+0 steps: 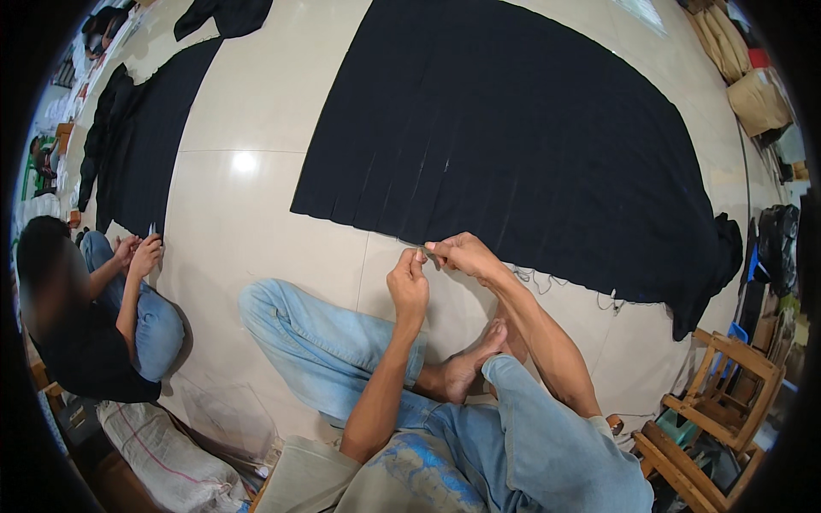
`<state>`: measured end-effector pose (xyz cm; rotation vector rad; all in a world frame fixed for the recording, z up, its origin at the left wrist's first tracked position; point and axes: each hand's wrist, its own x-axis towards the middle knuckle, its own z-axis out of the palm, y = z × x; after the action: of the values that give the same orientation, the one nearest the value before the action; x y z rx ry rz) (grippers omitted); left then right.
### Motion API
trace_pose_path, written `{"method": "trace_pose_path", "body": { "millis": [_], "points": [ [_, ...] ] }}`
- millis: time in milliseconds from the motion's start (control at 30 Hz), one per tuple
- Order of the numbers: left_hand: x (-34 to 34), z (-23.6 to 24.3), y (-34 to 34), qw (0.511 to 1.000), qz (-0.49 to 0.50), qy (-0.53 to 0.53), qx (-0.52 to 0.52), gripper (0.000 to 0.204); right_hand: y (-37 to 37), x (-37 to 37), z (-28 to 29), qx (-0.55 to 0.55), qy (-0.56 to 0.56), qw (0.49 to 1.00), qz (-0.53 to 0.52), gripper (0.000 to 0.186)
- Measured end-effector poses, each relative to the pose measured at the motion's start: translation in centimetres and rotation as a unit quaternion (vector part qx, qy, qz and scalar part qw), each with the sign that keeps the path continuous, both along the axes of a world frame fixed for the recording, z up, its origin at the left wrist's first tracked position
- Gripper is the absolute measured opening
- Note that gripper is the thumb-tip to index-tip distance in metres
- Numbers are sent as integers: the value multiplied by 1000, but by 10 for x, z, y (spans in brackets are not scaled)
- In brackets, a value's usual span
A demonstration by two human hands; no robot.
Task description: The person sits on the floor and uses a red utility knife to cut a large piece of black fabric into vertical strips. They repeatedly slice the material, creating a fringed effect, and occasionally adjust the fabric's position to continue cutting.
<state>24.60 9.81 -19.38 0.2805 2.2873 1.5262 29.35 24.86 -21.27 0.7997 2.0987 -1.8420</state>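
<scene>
A large black cloth (487, 128) lies spread on the tiled floor in front of me, with faint lines across it and loose grey threads (534, 280) along its near edge. At that edge my left hand (409, 286) is pinched closed on something small I cannot make out. Just to its right, my right hand (462, 256) is closed too, its fingertips at the cloth's edge; what they grip is too small to tell. My bare foot and jeans (325, 333) are below the hands.
A co-worker (103, 333) sits at the left, both hands at another black cloth (154, 128). Others are farther back. A white sack (162, 445) lies lower left. Paper bundles (757, 103), black bags (778, 248) and wooden stools (718, 385) line the right side. Pale tiled floor (231, 197) separates the cloths.
</scene>
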Motion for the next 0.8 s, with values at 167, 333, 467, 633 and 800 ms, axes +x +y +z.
{"method": "trace_pose_path", "body": {
  "millis": [167, 333, 467, 633, 800],
  "points": [
    [0, 1, -3, 1000, -6, 6, -1, 24, -1, -3, 18, -17, -68, 998, -9, 44],
    [2, -6, -4, 1000, -4, 3, 17, 25, 3, 0, 18, -75, -75, 994, -29, 47],
    [2, -3, -3, 1000, -8, -2, 3, 25, 6, 1, 16, -85, -74, 993, -28, 48],
    [2, -3, -4, 1000, -6, -1, 8, 25, 7, 0, 12, -99, -81, 991, -27, 49],
    [2, -2, -3, 1000, -9, 0, 14, 25, 7, 0, 1, -122, -63, 990, -30, 50]
  ]
}}
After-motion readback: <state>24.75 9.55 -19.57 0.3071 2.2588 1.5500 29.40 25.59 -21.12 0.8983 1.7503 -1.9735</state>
